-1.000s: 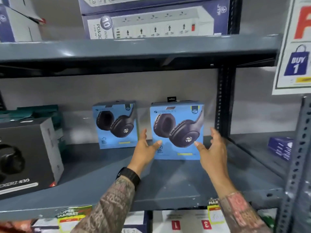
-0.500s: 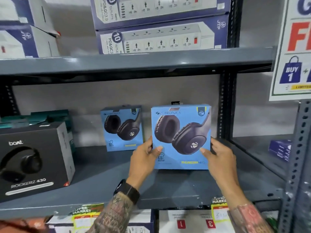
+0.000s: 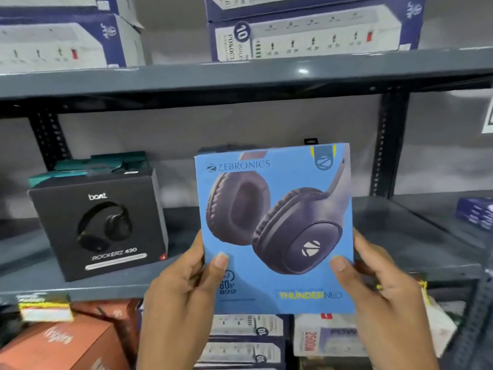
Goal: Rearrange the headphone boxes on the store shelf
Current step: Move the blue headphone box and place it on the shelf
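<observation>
A blue Zebronics headphone box (image 3: pixel 274 209) fills the middle of the view, held upright in front of the grey middle shelf (image 3: pixel 400 236). My left hand (image 3: pixel 184 284) grips its lower left edge, thumb on the front face. My right hand (image 3: pixel 378 287) grips its lower right edge the same way. A black boAt Rockerz headphone box (image 3: pixel 98 225) stands on the shelf to the left. The second blue headphone box is almost hidden behind the held one; only its dark top edge (image 3: pixel 210 150) shows.
Teal boxes (image 3: pixel 93 165) lie behind the black box. Power-strip boxes (image 3: pixel 312 36) sit on the upper shelf. A dark upright post (image 3: pixel 384 156) stands at the right. Small blue boxes (image 3: pixel 474 212) sit far right. Orange boxes (image 3: pixel 61 343) and more power-strip boxes fill the lower shelf.
Both hands closed on the right blue box, lifted it off the shelf and drew it toward the camera. It now covers the second blue box. The view has shifted left.
</observation>
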